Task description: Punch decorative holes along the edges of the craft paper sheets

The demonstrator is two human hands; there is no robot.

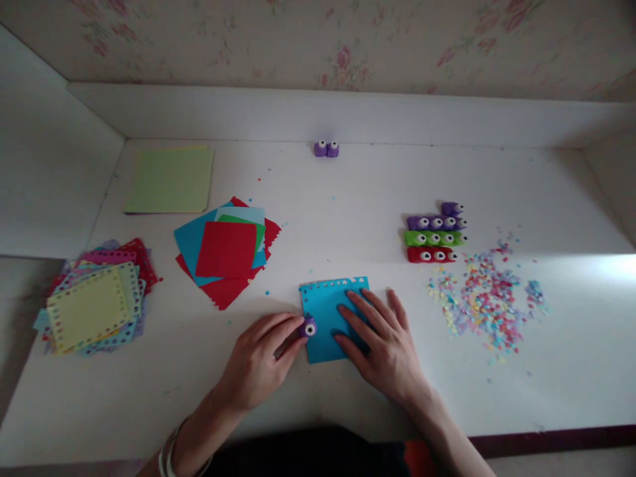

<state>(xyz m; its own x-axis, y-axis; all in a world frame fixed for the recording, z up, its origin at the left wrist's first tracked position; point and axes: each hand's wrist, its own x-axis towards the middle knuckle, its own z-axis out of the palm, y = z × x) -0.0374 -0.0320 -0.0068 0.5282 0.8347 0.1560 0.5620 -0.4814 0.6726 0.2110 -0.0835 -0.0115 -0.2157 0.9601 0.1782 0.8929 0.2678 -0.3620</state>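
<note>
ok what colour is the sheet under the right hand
The sheet under the right hand is bright blue, seen in the head view.

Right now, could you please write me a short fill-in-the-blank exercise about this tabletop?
The punch in the left hand is coloured ____.
The sheet under the right hand is coloured ____.
The punch row nearest the person is coloured ____.
The confetti pile lies on the person's ____ side.
Missing words: purple; blue; red; right.

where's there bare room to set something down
Between the coloured sheets and the rows of punches, bar stray specks; also right of the two back punches. Crowded: front middle, with left hand, right hand and blue sheet; right, with confetti; far left, with punched sheets.
</note>
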